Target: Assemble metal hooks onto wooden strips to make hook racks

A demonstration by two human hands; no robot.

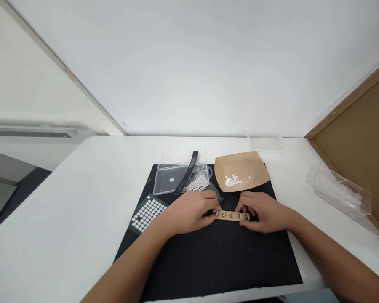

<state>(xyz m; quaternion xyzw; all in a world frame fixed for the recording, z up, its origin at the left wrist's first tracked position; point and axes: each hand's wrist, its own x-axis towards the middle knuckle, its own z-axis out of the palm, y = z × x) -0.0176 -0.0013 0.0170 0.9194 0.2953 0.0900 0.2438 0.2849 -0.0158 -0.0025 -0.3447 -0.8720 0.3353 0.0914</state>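
A narrow tan strip (231, 216) with several small shiny metal pieces in a row lies across the black mat (221, 256). My left hand (194, 210) pinches its left end, thumb and fingers closed near the leftmost metal piece. At the other end, my right hand (261, 211) grips the strip between thumb and fingers. What the metal pieces are exactly is too small to tell. Just beyond my hands sits a tan paper tray (260, 170) with small white bits in it. Beside my left forearm is a dark sheet (144, 213) covered with rows of white round dots.
Behind my left hand, a clear plastic case (164, 181) holds thin clear sticks, with a dark curved bar (187, 173) lying across it. A clear plastic box (337, 189) stands at the right, by a cardboard panel (360, 139). A white wall (208, 75) rises behind the table.
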